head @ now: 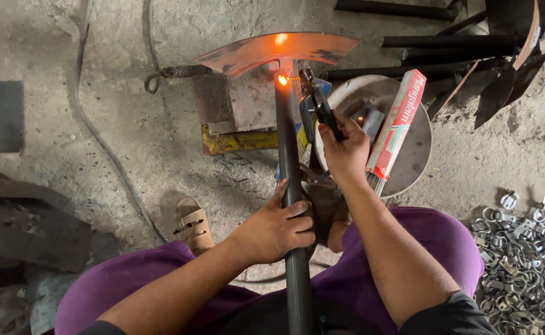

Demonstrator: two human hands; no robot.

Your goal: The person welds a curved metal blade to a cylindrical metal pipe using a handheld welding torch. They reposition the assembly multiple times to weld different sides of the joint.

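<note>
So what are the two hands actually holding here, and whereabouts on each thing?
The left hand grips the dark metal pipe around its lower length. The right hand holds the black welding electrode holder by its handle.

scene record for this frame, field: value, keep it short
left hand: left hand grips the dark pipe
right hand: right hand holds the electrode holder
joint: glowing spot where pipe meets the curved blade
support: metal block under the blade
nearby: electrode pack on round pan; metal rings on floor at right
</note>
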